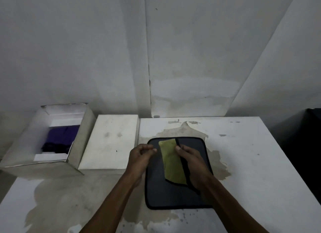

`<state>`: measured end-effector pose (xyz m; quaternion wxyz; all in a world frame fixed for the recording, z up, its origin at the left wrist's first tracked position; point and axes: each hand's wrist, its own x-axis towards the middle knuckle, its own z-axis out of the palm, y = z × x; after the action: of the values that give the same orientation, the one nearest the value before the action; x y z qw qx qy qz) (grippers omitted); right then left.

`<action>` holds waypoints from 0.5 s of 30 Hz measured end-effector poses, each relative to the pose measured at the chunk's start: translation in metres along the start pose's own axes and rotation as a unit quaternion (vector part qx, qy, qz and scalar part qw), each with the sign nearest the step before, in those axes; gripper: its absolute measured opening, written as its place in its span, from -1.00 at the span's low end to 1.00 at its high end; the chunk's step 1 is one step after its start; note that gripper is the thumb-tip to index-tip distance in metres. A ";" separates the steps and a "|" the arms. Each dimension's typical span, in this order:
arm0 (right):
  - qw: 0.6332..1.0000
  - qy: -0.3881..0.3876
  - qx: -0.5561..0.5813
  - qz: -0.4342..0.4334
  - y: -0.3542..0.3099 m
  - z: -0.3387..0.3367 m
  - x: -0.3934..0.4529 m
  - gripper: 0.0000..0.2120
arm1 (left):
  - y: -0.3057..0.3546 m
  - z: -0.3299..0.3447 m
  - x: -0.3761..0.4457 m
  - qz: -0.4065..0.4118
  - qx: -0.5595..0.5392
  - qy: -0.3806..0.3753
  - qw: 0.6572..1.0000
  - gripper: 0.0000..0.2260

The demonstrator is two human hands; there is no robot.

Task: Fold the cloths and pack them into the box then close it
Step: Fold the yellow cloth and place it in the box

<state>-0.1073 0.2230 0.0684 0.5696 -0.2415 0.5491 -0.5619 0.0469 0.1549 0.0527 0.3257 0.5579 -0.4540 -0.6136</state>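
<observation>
A grey cloth [175,196] with black trim lies flat on the white table [257,163]. Part of it is turned over, showing its yellow-green underside [171,160]. My right hand [191,160] pinches the black-trimmed edge of that turned-over part above the cloth. My left hand [140,156] hovers just left of it, fingers curled, holding nothing that I can see. The open white box [81,133] stands at the far left with a folded purple cloth [60,137] inside. Its white lid [111,140] lies flat between the box and the grey cloth.
A cracked, stained wall stands right behind the table. The tabletop paint is worn off in brown patches around the cloth and near the front left. A dark object [305,145] stands off the table's right edge.
</observation>
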 end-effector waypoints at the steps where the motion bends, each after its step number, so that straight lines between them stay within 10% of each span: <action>1: 1.000 -0.013 0.016 0.016 -0.005 0.005 -0.002 -0.77 | -0.003 -0.010 0.001 -0.027 -0.015 -0.001 1.000 -0.80; 10: 0.978 -0.079 0.150 0.121 -0.017 0.092 -0.007 -0.61 | 0.009 -0.117 -0.021 -0.117 -0.262 -0.198 0.937 -0.59; 15: 0.976 -0.067 0.136 0.156 -0.002 0.144 0.000 -0.62 | 0.023 -0.179 -0.016 -0.060 -0.283 -0.155 0.945 -0.73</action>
<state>0.0209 0.1733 0.1109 0.7132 -0.1103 0.4588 -0.5183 0.2230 0.1261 0.0865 0.3583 0.3666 -0.2728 -0.8141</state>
